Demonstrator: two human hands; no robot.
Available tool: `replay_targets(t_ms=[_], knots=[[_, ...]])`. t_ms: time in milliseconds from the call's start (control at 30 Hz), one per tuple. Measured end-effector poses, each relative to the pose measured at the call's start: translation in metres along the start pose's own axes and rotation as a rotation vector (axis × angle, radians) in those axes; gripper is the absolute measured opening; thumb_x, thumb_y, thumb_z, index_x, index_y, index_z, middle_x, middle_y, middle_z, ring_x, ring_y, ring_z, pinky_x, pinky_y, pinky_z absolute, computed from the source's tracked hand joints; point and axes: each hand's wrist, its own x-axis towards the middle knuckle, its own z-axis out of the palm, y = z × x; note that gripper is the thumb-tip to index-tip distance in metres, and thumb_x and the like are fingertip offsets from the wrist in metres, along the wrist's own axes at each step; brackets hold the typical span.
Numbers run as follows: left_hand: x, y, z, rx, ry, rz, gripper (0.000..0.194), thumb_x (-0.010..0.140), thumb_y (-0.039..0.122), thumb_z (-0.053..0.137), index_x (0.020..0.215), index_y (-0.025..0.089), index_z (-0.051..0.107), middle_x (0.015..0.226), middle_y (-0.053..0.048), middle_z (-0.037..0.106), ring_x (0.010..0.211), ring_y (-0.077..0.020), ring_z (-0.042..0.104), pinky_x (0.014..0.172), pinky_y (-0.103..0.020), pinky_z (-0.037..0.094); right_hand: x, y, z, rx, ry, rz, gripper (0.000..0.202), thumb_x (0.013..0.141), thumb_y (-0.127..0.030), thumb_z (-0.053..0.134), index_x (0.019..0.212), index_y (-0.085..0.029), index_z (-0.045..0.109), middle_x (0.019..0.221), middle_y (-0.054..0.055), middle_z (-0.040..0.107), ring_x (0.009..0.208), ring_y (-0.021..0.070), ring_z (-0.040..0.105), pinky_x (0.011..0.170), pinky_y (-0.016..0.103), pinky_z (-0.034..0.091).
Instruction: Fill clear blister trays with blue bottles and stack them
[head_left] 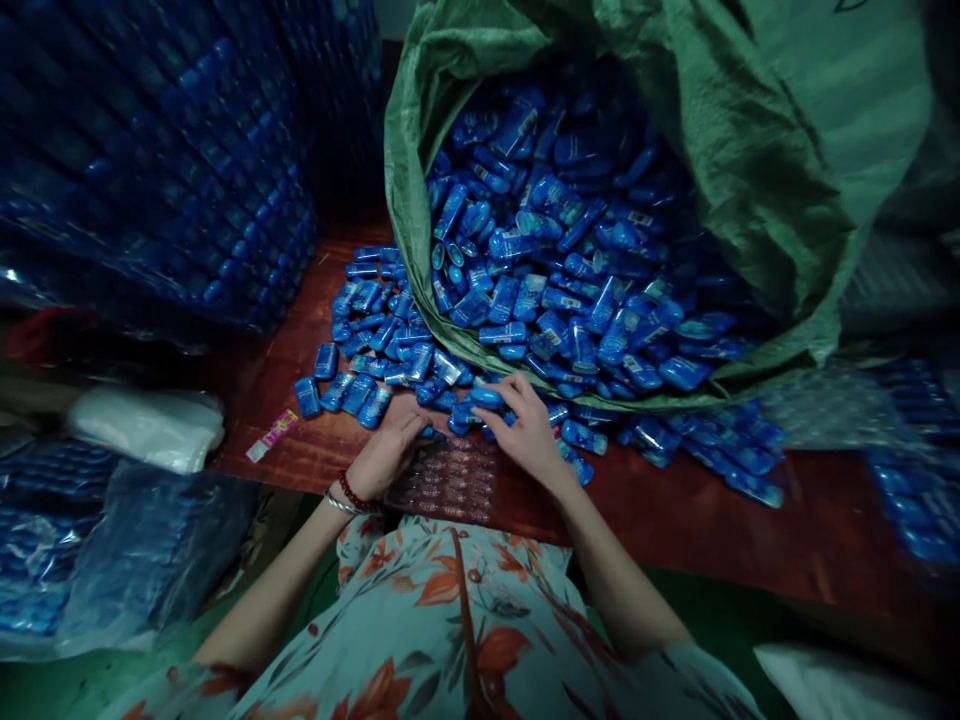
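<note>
A small blue shrink-wrapped container (pixel 487 398) is pinched between the thumb and fingers of my right hand (pixel 529 435). My left hand (pixel 390 452), with a red bead bracelet and a silver bangle at the wrist, has its fingers curled over another blue container (pixel 429 433), mostly hidden by them. Between and just below the hands lies a clear plastic tray (pixel 454 482) with rows of moulded cavities. Many loose blue containers (pixel 375 330) are heaped beyond my hands, spilling from a large green woven sack (pixel 409 190) that lies with its mouth toward me.
Tall stacks of packed blue containers (pixel 172 170) rise at the left. A small pink and yellow strip (pixel 271 436) lies on the reddish table (pixel 330 452). White plastic (pixel 150 425) and wrapped blue packs (pixel 150 550) sit lower left; more blue packs (pixel 919 500) are at the right.
</note>
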Motion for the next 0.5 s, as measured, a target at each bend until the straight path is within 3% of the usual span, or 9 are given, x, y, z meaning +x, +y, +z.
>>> replay_targets(t_ms=[100,233,367,500], knots=[[0.004,0.002,0.0,0.015,-0.044,-0.003,0.022,0.091,0.023,0.037,0.102,0.018,0.056,0.094,-0.006,0.058,0.089,-0.0167,0.057,0.078,-0.028,0.049,-0.03,0.008,0.014,0.262,0.05,0.171,0.026,0.082,-0.037,0.057,0.104,-0.022,0.057,0.095,0.003,0.058,0.088,0.0187,0.055,0.08,0.032,0.045],[0.008,0.004,0.002,0.033,-0.073,0.004,0.024,0.089,0.017,0.037,0.105,0.018,0.055,0.099,-0.008,0.058,0.097,-0.0181,0.057,0.083,-0.029,0.048,-0.052,0.014,0.04,0.342,0.094,0.362,0.024,0.084,-0.034,0.054,0.104,-0.02,0.055,0.093,0.003,0.062,0.081,0.0173,0.059,0.071,0.028,0.049],[0.01,0.007,0.003,0.109,-0.106,0.02,0.028,0.087,0.01,0.034,0.106,0.018,0.052,0.099,-0.008,0.057,0.097,-0.0176,0.057,0.083,-0.029,0.048,-0.057,0.012,0.045,0.212,0.048,0.21,0.023,0.089,-0.027,0.045,0.11,-0.019,0.055,0.105,0.007,0.063,0.096,0.0183,0.058,0.084,0.031,0.046],[0.01,0.015,0.005,0.289,-0.166,0.001,0.026,0.083,0.005,0.036,0.098,0.018,0.053,0.093,-0.006,0.057,0.087,-0.0171,0.057,0.078,-0.029,0.048,-0.062,0.011,0.038,-0.083,-0.14,0.001,0.031,0.089,-0.015,0.04,0.118,-0.017,0.052,0.102,0.009,0.062,0.095,0.0208,0.055,0.085,0.035,0.045]])
